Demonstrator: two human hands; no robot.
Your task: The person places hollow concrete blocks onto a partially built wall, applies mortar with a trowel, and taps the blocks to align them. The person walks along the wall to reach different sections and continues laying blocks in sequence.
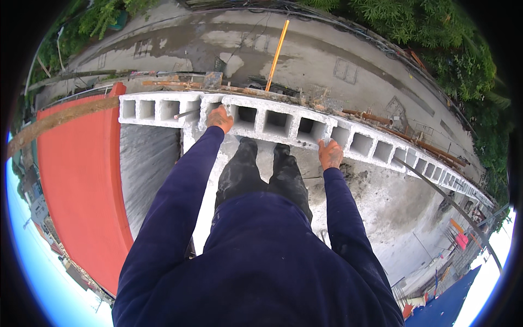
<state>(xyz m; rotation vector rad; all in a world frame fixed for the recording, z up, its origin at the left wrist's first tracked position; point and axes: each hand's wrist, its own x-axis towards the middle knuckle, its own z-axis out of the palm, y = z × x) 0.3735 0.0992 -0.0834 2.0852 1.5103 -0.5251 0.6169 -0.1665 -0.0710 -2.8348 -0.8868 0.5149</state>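
A light grey concrete hollow block (260, 121) sits in line along the top of a block wall, its square cells facing up. At its left end my left hand (220, 118) is closed, the fingers curled over the end of the block. My right hand (330, 154) grips the opposite end, with fingertips over the edge. More hollow blocks (372, 147) continue the row to the right, and another block (158, 109) lies to the left. A thin steel bar (187, 114) sticks out close to my left hand. The undersides of both hands are hidden.
A red wall panel (76, 174) stands at left, with a brown beam (62, 121) across it. An orange pole (278, 54) rises beyond the wall, above a paved road (305, 60) far below. On the right, a dark bar (447, 199) slants past the blocks.
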